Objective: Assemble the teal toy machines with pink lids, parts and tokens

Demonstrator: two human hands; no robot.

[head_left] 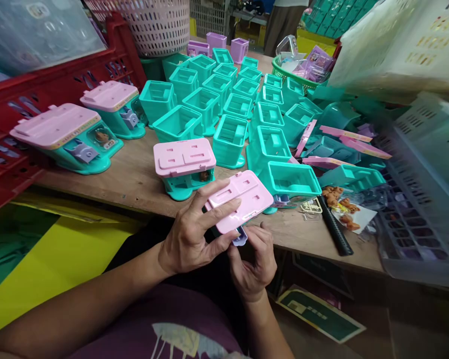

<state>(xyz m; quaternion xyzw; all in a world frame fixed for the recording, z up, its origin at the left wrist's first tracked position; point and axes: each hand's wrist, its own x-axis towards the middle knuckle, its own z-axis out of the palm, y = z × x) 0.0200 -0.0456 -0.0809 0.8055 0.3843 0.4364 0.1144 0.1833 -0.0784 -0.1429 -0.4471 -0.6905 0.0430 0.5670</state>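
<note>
Directions read from the held box, twelve o'clock pointing away from the wearer.

Item: pink-lidded turquoise toy box, tilted, above the wearer's lap at the near table edge. Left hand: two fingers spread over the lid, thumb beneath its near edge, clasping the box. Right hand: curled, thumb and forefinger against a lilac scalloped part under the lid's near edge; whether they pinch it cannot be told.

Ten o'clock, just beside: second pink-lidded box, upright on the wooden table.

Three to four o'clock: black rod; brown bear figures, some on a white card; farther out, translucent plastic crate.

Ten o'clock, farther: two pink-lidded boxes with lilac fronts, beside a red slotted crate.

Twelve to one o'clock: turquoise open-topped boxes, many, in rough rows.

Far side: pink perforated basket, eleven o'clock; lilac boxes, twelve; green basket of lilac pieces, one.
</note>
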